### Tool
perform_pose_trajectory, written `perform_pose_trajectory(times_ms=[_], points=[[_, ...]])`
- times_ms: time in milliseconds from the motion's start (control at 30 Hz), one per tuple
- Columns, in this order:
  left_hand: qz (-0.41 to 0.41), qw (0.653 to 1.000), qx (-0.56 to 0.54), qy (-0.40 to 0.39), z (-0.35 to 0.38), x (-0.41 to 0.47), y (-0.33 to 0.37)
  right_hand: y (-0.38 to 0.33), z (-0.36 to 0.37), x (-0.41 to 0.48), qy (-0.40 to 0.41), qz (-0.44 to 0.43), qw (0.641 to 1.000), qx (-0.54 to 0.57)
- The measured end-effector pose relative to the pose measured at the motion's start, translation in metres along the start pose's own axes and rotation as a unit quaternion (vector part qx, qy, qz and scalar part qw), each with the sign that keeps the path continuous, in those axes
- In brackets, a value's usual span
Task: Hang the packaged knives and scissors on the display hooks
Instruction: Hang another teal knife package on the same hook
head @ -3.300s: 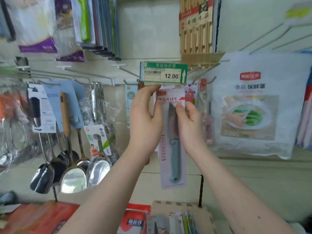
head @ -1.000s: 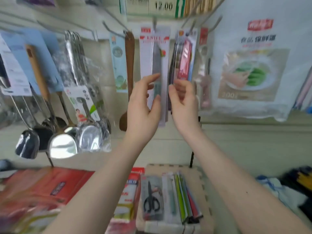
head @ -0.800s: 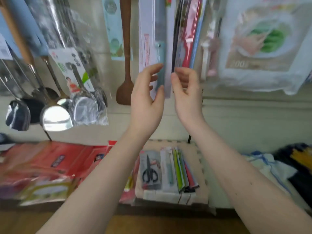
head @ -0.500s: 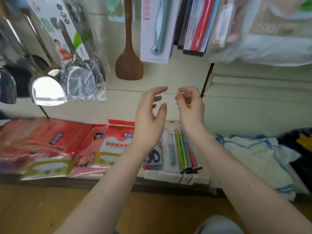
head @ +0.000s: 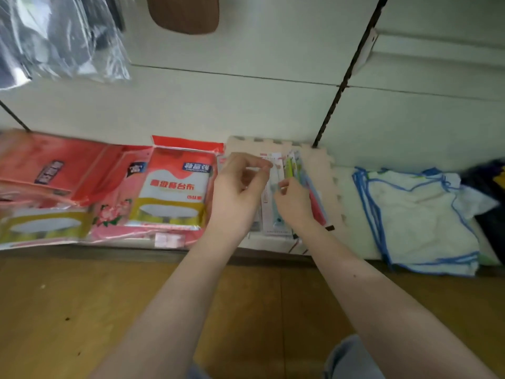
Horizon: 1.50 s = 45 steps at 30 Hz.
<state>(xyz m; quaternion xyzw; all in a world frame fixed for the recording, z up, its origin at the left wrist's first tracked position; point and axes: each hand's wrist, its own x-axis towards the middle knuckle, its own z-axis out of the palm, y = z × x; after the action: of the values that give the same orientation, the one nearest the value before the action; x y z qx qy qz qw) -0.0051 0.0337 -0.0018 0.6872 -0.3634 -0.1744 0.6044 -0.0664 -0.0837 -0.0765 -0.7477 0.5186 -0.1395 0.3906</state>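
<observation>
Several packaged knives (head: 291,166) stand on edge in a stack on a beige foam mat (head: 323,173) on the low shelf. The nearest is a white card pack with a teal-handled knife (head: 270,209). My left hand (head: 237,190) hovers over the stack's left side, its curled thumb and fingertips at the top edge of the white pack. My right hand (head: 294,205) rests on the stack just to the right, fingers bent over the packs. Neither hand has lifted anything. The display hooks are out of view above.
Red packaged tablecloths (head: 172,187) lie to the left of the mat, and white cloths with blue edging (head: 418,214) to the right. A wooden spatula's blade (head: 185,15) and plastic-wrapped ladles (head: 54,36) hang at the top. A wooden floor (head: 82,310) lies below the shelf.
The teal-handled knife pack was left hanging on the hook. Both hands came down empty from it to the stack on the shelf, and my view tilted down with them.
</observation>
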Motion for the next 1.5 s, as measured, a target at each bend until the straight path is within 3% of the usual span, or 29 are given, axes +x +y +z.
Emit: perform_pose_trajectory(times_ms=[167,500,1000,1367,1500], points=[[-0.013,0.999,0.02,-0.029,0.007,0.003,-0.007,0.002,0.013,0.005,-0.022,-0.045,0.987,-0.152],[-0.021,0.997,0.053,-0.052,0.001,0.009,-0.015,0.001,0.044,0.02,-0.034,-0.1,0.9,-0.422],[-0.015,0.999,0.02,-0.04,0.003,0.015,-0.015,-0.024,-0.012,0.003,0.03,-0.101,0.971,-0.214],[-0.021,0.999,0.011,0.046,0.015,0.021,-0.018,-0.04,-0.026,-0.039,0.1,-0.177,0.97,-0.136],[-0.058,0.997,-0.009,0.06,0.022,0.023,-0.02,-0.043,-0.028,-0.06,0.103,-0.209,0.963,-0.134]])
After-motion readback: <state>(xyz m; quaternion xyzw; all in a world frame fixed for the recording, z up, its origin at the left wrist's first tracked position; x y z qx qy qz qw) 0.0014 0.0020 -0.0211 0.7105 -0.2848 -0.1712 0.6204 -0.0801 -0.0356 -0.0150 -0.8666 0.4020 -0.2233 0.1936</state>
